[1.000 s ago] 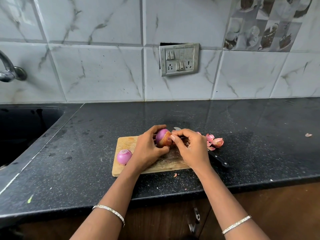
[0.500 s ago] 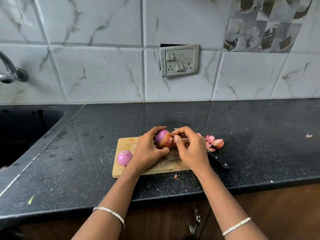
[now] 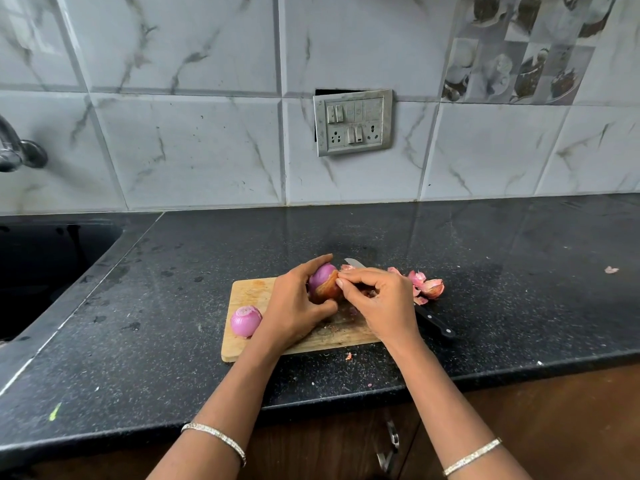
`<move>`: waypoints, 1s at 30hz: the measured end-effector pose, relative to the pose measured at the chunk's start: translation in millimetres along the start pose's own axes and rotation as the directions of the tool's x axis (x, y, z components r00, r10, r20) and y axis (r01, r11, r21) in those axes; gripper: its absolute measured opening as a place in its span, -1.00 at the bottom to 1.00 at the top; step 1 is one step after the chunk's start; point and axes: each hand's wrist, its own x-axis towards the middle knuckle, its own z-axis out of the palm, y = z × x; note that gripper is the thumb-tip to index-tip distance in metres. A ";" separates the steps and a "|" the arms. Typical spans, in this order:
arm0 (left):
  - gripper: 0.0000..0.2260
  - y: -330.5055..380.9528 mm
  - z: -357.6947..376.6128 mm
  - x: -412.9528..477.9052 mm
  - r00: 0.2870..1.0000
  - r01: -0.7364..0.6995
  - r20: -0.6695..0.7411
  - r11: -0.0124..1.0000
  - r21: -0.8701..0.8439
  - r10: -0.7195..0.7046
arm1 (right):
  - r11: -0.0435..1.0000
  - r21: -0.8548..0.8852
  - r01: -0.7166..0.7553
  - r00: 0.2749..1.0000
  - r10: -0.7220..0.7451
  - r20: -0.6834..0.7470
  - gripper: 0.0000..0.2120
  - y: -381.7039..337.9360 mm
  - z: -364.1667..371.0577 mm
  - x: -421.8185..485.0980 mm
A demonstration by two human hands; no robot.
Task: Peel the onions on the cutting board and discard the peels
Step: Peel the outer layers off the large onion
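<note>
Marbled grey wall tiles point(image 3: 194, 147) back a black speckled countertop point(image 3: 519, 289)

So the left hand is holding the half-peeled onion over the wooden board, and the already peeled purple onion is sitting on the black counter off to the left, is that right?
Not quite. The head view shows the peeled purple onion resting on the rectangular wooden cutting board, at its left end, not on the black counter. The rest holds: the left hand grips the half-peeled red onion over the board.
</note>
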 end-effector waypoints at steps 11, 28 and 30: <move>-0.29 0.8 1.0 1.7 0.999 -0.014 0.048 0.999 0.041 0.012 | 0.977 -0.196 0.086 0.996 -0.088 -0.001 -0.91 0.4 2.9 2.6; -0.36 2.7 -1.2 -0.7 1.000 -0.001 -0.004 1.000 0.027 0.001 | 0.975 -0.172 0.138 0.990 -0.137 0.019 -0.87 -8.0 2.0 0.9; -0.36 1.6 -1.0 -0.2 1.000 -0.005 -0.005 1.000 0.027 0.005 | 0.976 -0.161 0.150 0.989 -0.150 0.009 -0.87 -6.4 2.2 1.0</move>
